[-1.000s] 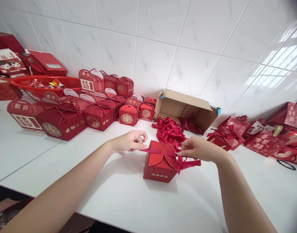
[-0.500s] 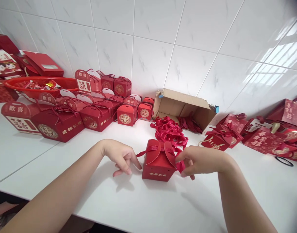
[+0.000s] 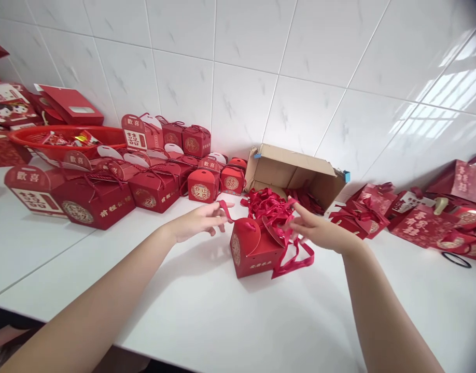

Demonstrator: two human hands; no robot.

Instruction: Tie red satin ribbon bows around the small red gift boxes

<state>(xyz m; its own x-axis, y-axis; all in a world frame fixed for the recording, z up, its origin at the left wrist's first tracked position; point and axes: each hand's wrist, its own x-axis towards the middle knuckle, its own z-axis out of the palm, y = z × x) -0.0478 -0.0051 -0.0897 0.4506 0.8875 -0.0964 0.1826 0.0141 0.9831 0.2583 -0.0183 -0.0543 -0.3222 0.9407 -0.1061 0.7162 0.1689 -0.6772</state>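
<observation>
A small red gift box (image 3: 257, 255) with gold lettering stands on the white table in front of me, its rounded top flaps folded together. Red ribbon (image 3: 225, 212) threads through those flaps. On the box's left, my left hand (image 3: 199, 221) pinches one ribbon end between thumb and fingers. My right hand (image 3: 316, 228) is at the box's right, with ribbon at its thumb and forefinger and the other fingers loosely spread. A ribbon loop (image 3: 296, 265) hangs down the box's right side to the table. Directly behind lies a pile of red ribbons (image 3: 263, 202).
An open cardboard box (image 3: 296, 163) lies on its side against the tiled wall, ribbons inside. Finished-looking red boxes (image 3: 94, 202) crowd the left, near a red basket (image 3: 113, 135) of sweets. More red boxes (image 3: 420, 223) and a black ring (image 3: 456, 259) are at right.
Both hands have risen from beside the box to its top, drawing the ribbon ends up and outward. The box has turned slightly and shifted back; a ribbon loop now shows at its right.
</observation>
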